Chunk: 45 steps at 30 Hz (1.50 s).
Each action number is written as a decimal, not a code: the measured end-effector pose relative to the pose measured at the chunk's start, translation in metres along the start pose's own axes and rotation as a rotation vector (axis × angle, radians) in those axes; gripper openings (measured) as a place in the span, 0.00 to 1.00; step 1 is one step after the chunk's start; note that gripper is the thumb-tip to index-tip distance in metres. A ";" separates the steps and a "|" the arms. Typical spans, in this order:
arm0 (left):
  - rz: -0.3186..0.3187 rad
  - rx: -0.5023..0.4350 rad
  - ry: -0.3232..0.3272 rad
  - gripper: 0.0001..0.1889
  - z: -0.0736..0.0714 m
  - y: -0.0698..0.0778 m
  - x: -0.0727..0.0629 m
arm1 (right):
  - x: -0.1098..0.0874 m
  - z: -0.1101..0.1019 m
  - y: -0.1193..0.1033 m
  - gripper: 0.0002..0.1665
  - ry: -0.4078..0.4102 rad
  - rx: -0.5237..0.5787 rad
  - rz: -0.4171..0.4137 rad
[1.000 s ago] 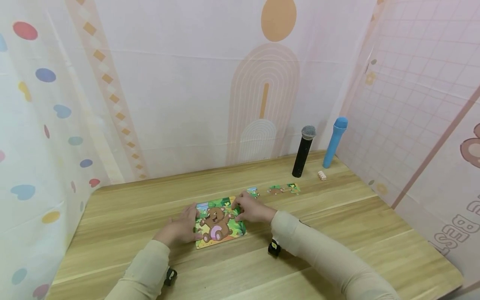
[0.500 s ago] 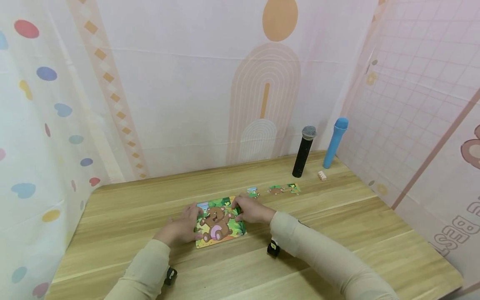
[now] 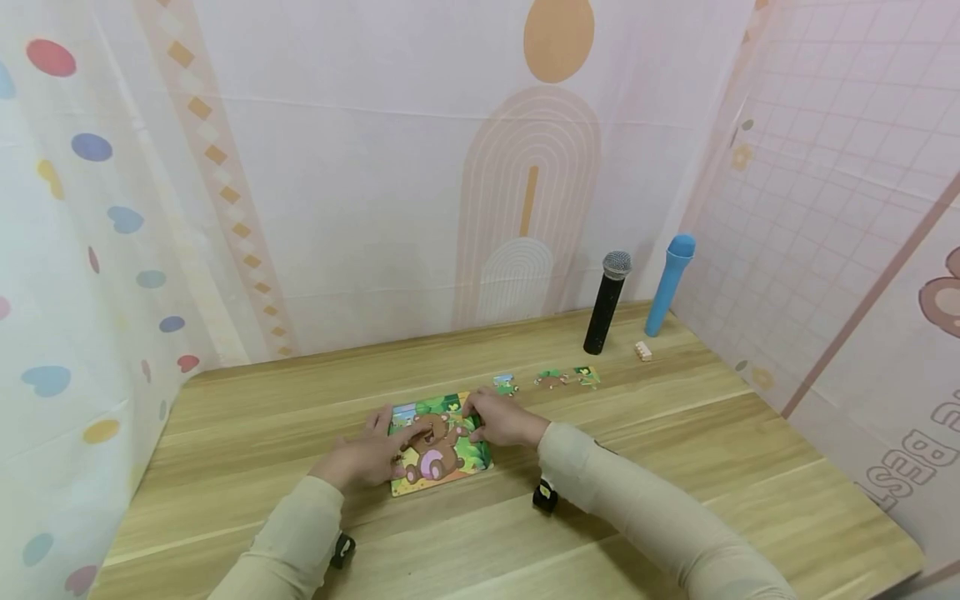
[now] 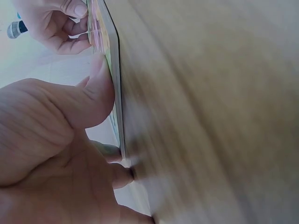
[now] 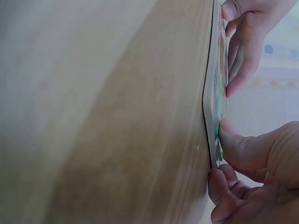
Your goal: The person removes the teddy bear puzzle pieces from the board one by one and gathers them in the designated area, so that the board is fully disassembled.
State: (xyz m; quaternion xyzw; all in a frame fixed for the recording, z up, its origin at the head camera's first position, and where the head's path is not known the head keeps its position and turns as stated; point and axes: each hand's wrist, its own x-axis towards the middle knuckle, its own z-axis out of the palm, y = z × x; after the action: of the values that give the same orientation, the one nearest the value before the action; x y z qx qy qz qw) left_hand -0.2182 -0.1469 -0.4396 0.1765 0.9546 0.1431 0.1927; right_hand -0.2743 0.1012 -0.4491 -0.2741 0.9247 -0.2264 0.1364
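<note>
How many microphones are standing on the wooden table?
2. A black microphone with a silver mesh head stands at the back right of the wooden table, beyond the multicoloured square bear puzzle; an all-blue microphone stands right of the black one.

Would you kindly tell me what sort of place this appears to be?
Perhaps a children's play corner or staged filming spot: a wooden table bearing a bear puzzle, with patterned cloth behind it.
</note>
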 end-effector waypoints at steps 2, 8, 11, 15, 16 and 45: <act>-0.002 -0.010 -0.003 0.39 0.000 0.000 0.000 | 0.000 0.000 0.000 0.19 -0.002 0.004 0.000; -0.015 -0.015 -0.014 0.38 -0.001 0.001 0.002 | 0.001 -0.001 0.000 0.18 -0.009 0.025 0.000; -0.015 -0.007 -0.015 0.38 -0.001 0.001 0.002 | 0.001 -0.002 -0.001 0.18 -0.017 0.041 -0.001; -0.001 -0.009 0.001 0.37 -0.002 0.001 0.001 | 0.000 -0.004 -0.003 0.20 -0.027 0.067 -0.003; 0.002 -0.010 0.003 0.37 -0.002 0.002 0.001 | 0.000 -0.004 -0.003 0.20 -0.029 0.075 -0.004; -0.018 -0.003 -0.017 0.38 -0.001 0.000 0.002 | -0.004 -0.006 -0.001 0.22 -0.030 0.102 -0.056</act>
State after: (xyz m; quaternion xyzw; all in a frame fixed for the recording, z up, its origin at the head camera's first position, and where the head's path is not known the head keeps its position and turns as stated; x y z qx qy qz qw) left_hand -0.2203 -0.1463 -0.4397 0.1687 0.9543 0.1413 0.2024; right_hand -0.2732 0.1047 -0.4430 -0.2957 0.9018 -0.2729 0.1576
